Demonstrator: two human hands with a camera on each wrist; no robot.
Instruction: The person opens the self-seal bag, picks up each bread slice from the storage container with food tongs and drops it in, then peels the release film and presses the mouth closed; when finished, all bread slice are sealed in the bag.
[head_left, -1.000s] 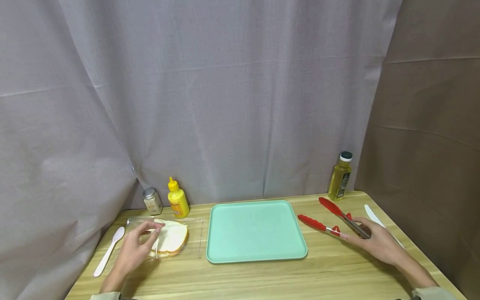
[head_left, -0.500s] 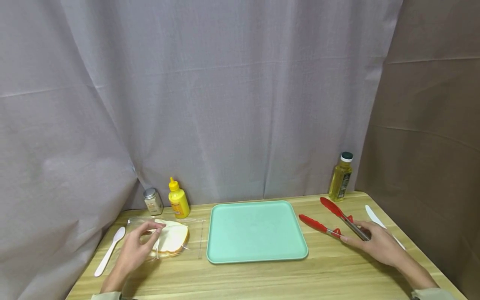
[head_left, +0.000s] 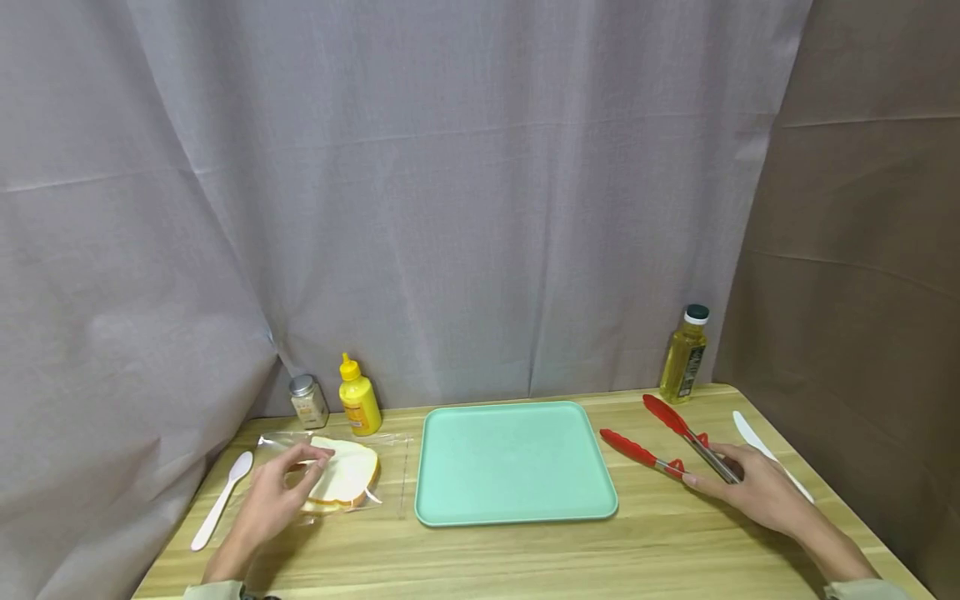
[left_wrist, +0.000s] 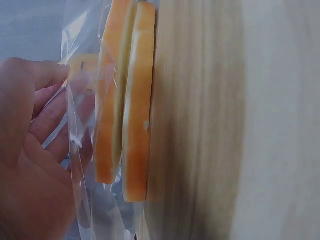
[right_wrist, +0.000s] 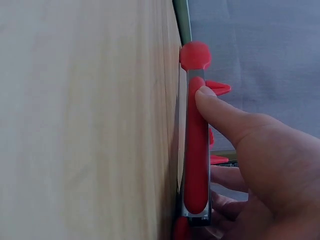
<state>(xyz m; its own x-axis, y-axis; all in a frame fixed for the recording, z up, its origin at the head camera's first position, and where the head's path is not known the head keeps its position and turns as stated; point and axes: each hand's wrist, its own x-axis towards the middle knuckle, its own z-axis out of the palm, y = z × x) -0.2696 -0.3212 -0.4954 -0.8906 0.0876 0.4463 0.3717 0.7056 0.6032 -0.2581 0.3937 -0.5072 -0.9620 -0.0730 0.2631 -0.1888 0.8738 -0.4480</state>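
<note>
On the left, my left hand (head_left: pixel 273 496) pinches the film of a clear plastic bag (left_wrist: pixel 80 150) between thumb and index finger. Two slices of bread (head_left: pixel 347 473) lie stacked inside it; their orange-brown crusts (left_wrist: pixel 137 115) show edge-on in the left wrist view. At the right, my right hand (head_left: pixel 765 492) holds a pair of red-tipped metal tongs (head_left: pixel 697 442), spread apart and angled toward the tray. My thumb presses the red grip (right_wrist: pixel 197 150) on one arm, while the other fingers lie on the far side, partly hidden.
A mint-green tray (head_left: pixel 516 462) lies between the hands. At the back left stand a spice jar (head_left: pixel 309 403) and a yellow squeeze bottle (head_left: pixel 360 404). A white spoon (head_left: pixel 222 502) lies far left. An oil bottle (head_left: pixel 684 357) and white knife (head_left: pixel 753 435) are at right.
Glints on the plastic bag have shifted, with a bright streak now at the bread's right edge. Both hands and the tongs stay almost in place.
</note>
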